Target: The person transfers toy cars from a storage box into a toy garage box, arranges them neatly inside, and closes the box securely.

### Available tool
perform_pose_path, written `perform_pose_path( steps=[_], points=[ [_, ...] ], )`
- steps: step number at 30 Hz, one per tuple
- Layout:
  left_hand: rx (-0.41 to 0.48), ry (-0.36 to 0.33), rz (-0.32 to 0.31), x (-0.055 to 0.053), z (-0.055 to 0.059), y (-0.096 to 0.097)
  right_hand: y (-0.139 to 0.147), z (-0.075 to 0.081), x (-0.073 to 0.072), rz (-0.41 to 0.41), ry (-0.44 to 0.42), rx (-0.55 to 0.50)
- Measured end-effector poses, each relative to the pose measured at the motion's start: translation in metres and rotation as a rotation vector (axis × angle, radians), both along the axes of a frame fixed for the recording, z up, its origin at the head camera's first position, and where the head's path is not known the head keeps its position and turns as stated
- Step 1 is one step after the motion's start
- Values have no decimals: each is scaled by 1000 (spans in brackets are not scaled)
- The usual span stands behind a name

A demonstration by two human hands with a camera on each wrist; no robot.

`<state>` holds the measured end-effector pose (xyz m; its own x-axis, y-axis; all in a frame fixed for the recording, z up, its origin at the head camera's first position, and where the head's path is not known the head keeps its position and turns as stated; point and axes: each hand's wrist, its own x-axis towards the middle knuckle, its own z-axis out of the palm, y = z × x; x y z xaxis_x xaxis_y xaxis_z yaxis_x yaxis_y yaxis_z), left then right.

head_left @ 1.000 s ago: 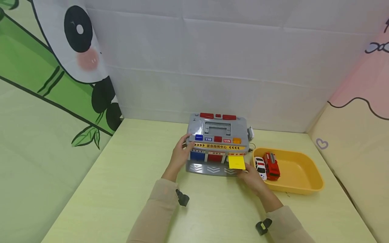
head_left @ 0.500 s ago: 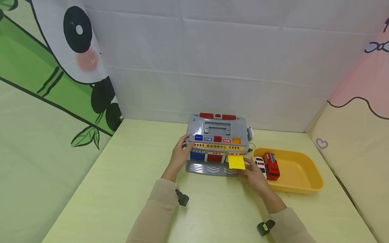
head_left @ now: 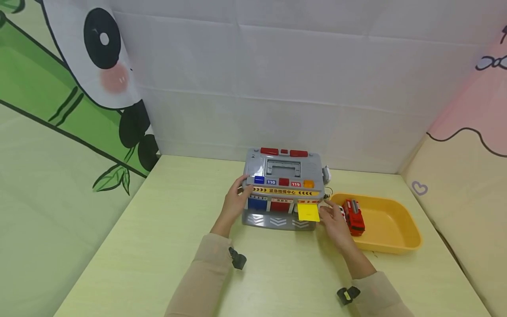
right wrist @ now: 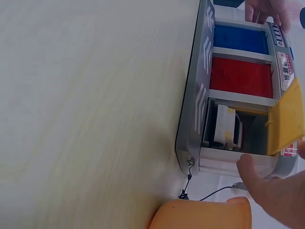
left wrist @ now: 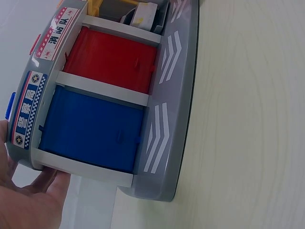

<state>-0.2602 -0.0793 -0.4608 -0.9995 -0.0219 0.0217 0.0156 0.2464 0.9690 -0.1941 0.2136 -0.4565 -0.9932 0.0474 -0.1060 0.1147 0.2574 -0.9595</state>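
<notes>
A grey toy garage (head_left: 284, 171) stands on the table, with a blue door (left wrist: 93, 129) and a red door (left wrist: 112, 59) down. Its yellow door (right wrist: 286, 117) is swung up, and a small white toy vehicle (right wrist: 225, 125) sits in the bay beneath. My left hand (head_left: 233, 202) grips the garage's left side, thumb at the front edge and other fingers partly hidden behind it. My right hand (head_left: 332, 224) is at the right side by the raised door, thumb extended near the bay's side wall, holding nothing that shows.
Right of the garage is a yellow tray (head_left: 390, 222) with a red toy fire truck (head_left: 354, 217) and a white toy car, mostly hidden by my right hand. A thin dark cord (right wrist: 217, 192) hangs at the garage's right side. A printed cloth wall (head_left: 253, 88) stands behind.
My right hand has drawn back from the bay's front to the right side, baring the ramp corner and covering more of the white car. My left hand stays put.
</notes>
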Motion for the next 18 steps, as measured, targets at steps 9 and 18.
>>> perform_pose_path(
  steps=[9,18],
  points=[
    [8,7,-2,-1,-2,0,2,16,-11,47,171,279],
    [26,19,-9,-2,-3,-1,-2,25,-25,102,197,338]
  ],
)
